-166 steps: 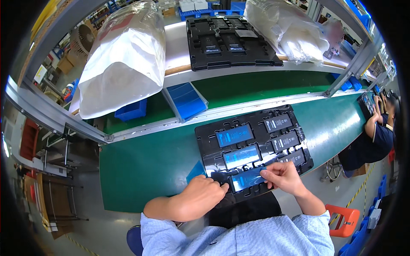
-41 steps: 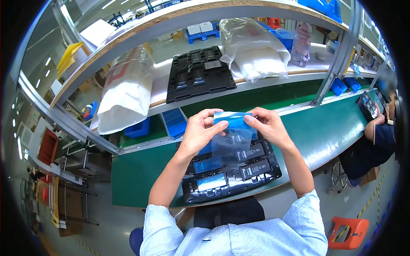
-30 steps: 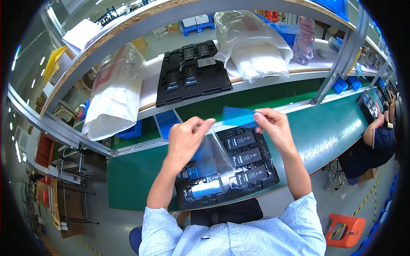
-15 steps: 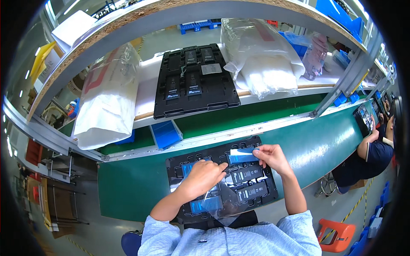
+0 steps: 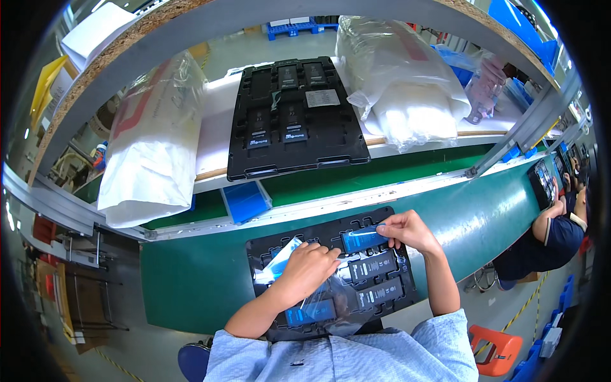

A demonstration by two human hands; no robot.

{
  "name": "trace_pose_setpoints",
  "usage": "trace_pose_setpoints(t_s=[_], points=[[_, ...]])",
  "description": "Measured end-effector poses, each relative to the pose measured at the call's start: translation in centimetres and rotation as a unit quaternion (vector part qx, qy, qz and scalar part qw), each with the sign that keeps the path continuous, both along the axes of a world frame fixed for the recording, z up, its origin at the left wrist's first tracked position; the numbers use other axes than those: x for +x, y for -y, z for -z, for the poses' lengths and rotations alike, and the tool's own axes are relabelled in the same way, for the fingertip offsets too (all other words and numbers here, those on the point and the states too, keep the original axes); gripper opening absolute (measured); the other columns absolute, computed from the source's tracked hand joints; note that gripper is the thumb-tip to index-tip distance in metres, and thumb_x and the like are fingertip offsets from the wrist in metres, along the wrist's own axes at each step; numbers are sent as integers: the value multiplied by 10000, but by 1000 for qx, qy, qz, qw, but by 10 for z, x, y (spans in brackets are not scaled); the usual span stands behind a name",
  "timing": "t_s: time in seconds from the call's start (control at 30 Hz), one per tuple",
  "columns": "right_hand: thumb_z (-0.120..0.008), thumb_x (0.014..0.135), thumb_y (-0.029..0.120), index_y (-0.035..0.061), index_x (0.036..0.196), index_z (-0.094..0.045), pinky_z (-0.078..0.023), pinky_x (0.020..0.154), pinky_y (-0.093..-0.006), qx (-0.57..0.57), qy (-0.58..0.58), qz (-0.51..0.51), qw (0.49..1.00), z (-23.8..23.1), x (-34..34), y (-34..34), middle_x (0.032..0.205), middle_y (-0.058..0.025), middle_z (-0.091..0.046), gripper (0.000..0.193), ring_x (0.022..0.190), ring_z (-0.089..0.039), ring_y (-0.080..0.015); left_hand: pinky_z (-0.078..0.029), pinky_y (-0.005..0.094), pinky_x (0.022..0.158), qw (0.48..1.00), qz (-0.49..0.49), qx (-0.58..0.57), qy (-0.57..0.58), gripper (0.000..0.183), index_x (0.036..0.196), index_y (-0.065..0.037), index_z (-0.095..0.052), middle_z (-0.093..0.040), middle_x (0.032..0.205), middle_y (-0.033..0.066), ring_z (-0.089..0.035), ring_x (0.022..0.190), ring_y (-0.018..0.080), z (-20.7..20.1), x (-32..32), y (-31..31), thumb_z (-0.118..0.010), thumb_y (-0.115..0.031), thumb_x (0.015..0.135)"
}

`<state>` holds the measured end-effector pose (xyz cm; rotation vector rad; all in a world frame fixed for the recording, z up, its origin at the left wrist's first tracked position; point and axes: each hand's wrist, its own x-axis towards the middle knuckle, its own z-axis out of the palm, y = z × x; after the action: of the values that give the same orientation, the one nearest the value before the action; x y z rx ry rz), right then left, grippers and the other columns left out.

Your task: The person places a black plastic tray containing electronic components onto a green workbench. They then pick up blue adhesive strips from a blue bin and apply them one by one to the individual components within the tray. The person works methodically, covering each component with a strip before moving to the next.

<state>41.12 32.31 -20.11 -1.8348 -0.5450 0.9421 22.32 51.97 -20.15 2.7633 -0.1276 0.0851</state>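
Note:
A black moulded tray (image 5: 257, 247) lies in front of me, holding flat black battery packs (image 5: 372, 267) with printed labels. My right hand (image 5: 410, 234) pinches the right end of a blue film piece (image 5: 359, 239), which lies along the tray's upper right slot. My left hand (image 5: 307, 270) is over the tray's middle, fingers closed at the edge of crumpled clear film (image 5: 344, 305) that hangs below them. Beside that hand, a shiny blue-and-white film strip (image 5: 280, 258) sticks up at an angle. Another blue-covered piece (image 5: 310, 312) rests in the lower left slot.
On the shelf ahead stand a second black tray (image 5: 296, 140) with packs and two plastic-wrapped white bundles (image 5: 149, 165), (image 5: 414, 114). Blue sheets (image 5: 247, 202) lie beneath the shelf edge. A co-worker (image 5: 547, 232) sits at the green table's (image 5: 191, 280) right, near an orange stool (image 5: 499, 350).
The blue film in my right hand has gone from tilted and glaring to lying flatter over its slot. By my left hand, the film strip now stands up higher. The view has shifted slightly.

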Motion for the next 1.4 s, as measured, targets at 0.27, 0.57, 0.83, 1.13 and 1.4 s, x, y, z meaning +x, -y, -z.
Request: trace_pose_setpoints(t_s=[0.27, 0.57, 0.83, 1.13, 1.4], points=[[-698, 849, 167, -36, 869, -695, -437, 444, -199, -2, -5, 12, 1000, 4, -1, -1, 621, -32, -623, 204, 517, -565, -65, -469, 383, 777, 1000, 6, -2, -16, 282, 1062, -59, -655, -648, 823, 87, -617, 825, 252, -3, 1, -1, -570, -263, 887], [-700, 848, 192, -40, 890, -698, -456, 455, -206, -10, 10, 11, 1000, 5, -2, 1, 658, -47, -644, 236, 543, -586, -76, -471, 383, 784, 1000, 7, 6, -8, 276, 1053, -61, -655, -648, 823, 83, -616, 826, 245, -2, 1, 0, -571, -262, 885], [-699, 847, 164, -41, 860, -696, -438, 441, -201, -14, 18, 8, 1000, 1, -4, -2, 624, -36, -627, 205, 517, -569, -67, -468, 376, 768, 1000, 4, 2, 3, 292, 1090, -55, -636, -649, 816, 95, -616, 817, 248, 0, 1, 1, -583, -248, 877], [-701, 846, 176, -51, 871, -692, -452, 443, -200, -16, 24, 7, 1000, 5, -3, -2, 641, -44, -636, 229, 519, -580, -73, -451, 360, 715, 999, 17, 20, 24, 322, 1161, -84, -614, -601, 738, 79, -587, 742, 236, 0, 4, 5, -595, -215, 867], [-691, 834, 180, -49, 820, -691, -482, 462, -218, -46, 78, 9, 996, 0, -9, -7, 629, -70, -648, 229, 536, -614, -82, -440, 349, 689, 996, 32, 66, 46, 333, 1169, -89, -621, -579, 707, 59, -573, 715, 211, 4, 4, 7, -603, -188, 852]])
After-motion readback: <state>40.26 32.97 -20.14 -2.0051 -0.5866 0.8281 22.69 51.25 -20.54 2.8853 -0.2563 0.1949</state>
